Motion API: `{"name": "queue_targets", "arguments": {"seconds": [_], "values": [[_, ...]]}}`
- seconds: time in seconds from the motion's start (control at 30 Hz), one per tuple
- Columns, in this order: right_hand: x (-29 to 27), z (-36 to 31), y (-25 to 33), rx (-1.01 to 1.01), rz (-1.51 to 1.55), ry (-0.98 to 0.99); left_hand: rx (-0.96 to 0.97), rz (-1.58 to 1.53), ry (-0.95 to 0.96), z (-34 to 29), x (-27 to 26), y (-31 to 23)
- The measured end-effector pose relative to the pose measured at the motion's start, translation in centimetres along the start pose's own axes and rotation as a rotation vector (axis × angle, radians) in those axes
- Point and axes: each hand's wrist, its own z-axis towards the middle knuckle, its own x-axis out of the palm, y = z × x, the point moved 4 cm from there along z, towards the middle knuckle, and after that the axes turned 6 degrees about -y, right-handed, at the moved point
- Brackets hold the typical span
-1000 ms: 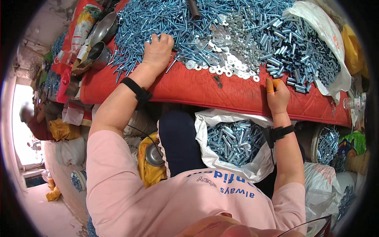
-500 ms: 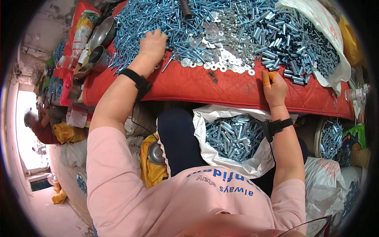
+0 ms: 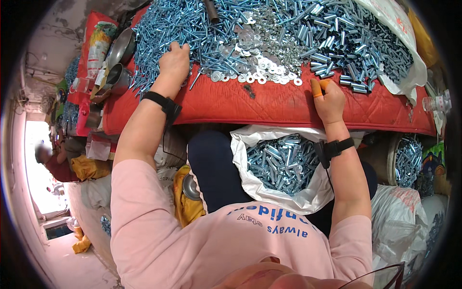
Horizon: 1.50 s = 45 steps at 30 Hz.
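My left hand is at the near edge of a large pile of thin blue-silver bolts, its fingers curled down among them. Whatever those fingers hold is hidden behind the hand. Flat round washers lie heaped between my two hands. Over the red quilted cover, just short of a heap of metal sleeves, is my right hand. Orange covers sit on its thumb and a finger. The fingers of this hand are bent in, and I cannot make out anything between them.
Between my knees, an open white sack holds assembled metal fasteners. Metal bowls stand at the far left of the red cover. A plastic bottle lies at the right edge. Another person sits at the left.
The view has shifted slightly, so the table things appear further left. My left hand has drawn a little toward me at the bolt pile. My right hand stays near the sleeves.
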Motion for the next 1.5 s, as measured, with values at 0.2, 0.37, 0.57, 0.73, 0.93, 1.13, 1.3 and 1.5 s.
{"name": "queue_targets", "arguments": {"seconds": [0.2,0.37,0.57,0.73,0.93,1.13,1.3,1.5], "values": [[-0.1,0.0,-0.1,0.013,-0.003,-0.029,0.024,0.126,0.061,1.0,0.6,-0.4],[-0.1,0.0,-0.2,0.022,-0.03,0.005,0.03,-0.023,0.121,1.6,-1.4,0.6],[0.2,0.0,0.0,0.031,0.015,-0.018,-0.157,-0.386,0.023,4.1,-1.5,5.4],[0.0,0.0,-0.1,0.015,-0.001,-0.015,-0.822,-1.416,0.197,3.2,-1.8,4.6],[0.0,0.1,0.3,0.001,-0.01,-0.004,-1.142,-2.666,0.129,1.7,4.6,2.6],[0.1,0.0,0.2,0.001,-0.011,0.025,-1.28,-3.281,-0.165,2.6,4.2,0.1],[0.1,0.0,-0.1,-0.009,-0.014,0.008,-1.3,-3.324,-0.47,2.9,1.8,-0.2],[0.2,0.1,0.2,0.01,-0.009,0.013,-1.334,-3.274,-0.46,3.4,2.6,0.7]]}}
